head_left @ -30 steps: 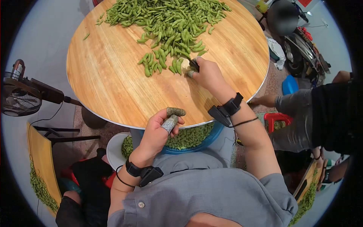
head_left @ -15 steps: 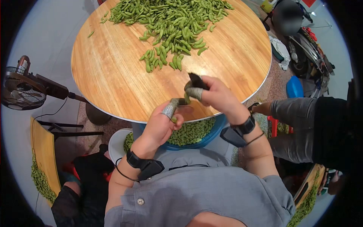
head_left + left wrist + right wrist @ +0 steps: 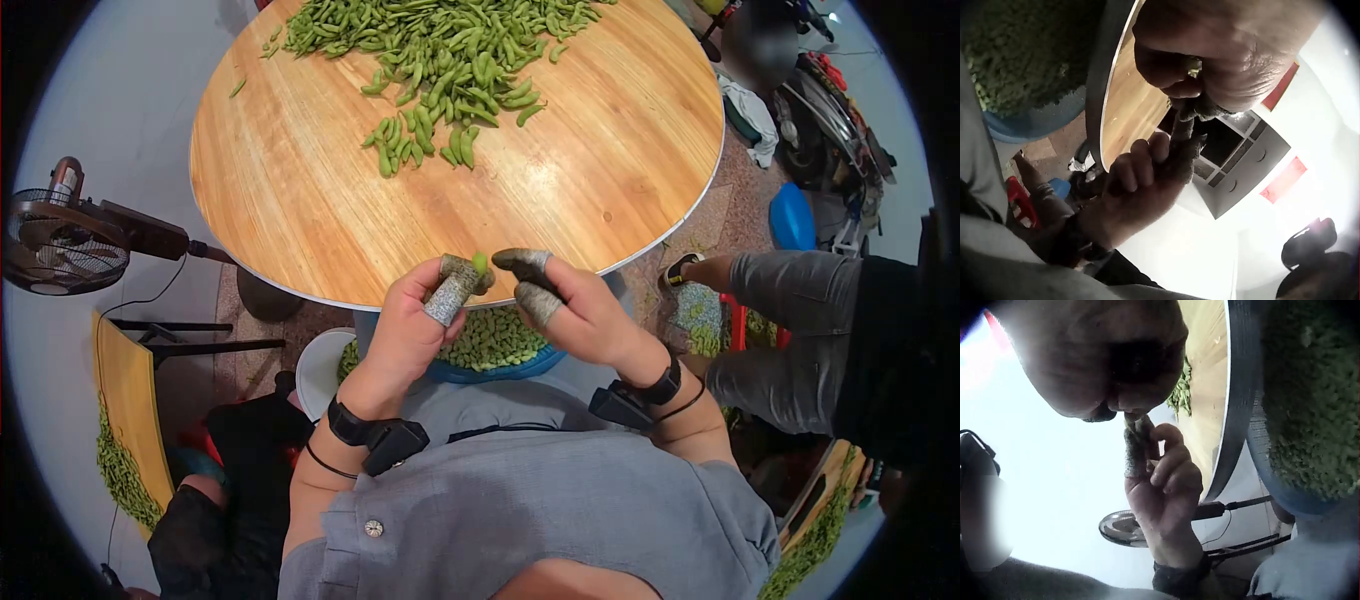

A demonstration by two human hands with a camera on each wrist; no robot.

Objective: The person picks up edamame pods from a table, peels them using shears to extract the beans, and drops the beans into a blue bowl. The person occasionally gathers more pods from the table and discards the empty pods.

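Just over the near table edge, the left hand (image 3: 405,325) pinches a green pod (image 3: 480,263) between its wrapped thumb and index finger; only a small part of the pod shows. Close on its right is the right hand (image 3: 590,318), its wrapped thumb and forefinger parted, with nothing visible between them. Dark stains cover the finger wraps. In the left wrist view, the other fingers of the right hand (image 3: 1147,181) are bent. A large pile of green pods (image 3: 450,40) lies at the table's far side, with smaller groups nearer.
Below the round table (image 3: 300,200) is a blue basin (image 3: 470,376) of shelled beans, beside a white bucket (image 3: 318,370). A fan (image 3: 70,240) stands left. Another person's legs (image 3: 780,340) and a blue container (image 3: 792,217) are at right.
The right hand has come back from the pods on the table to the left hand. A pod now shows in the left fingertips, and the right fingers have moved slightly away from it.
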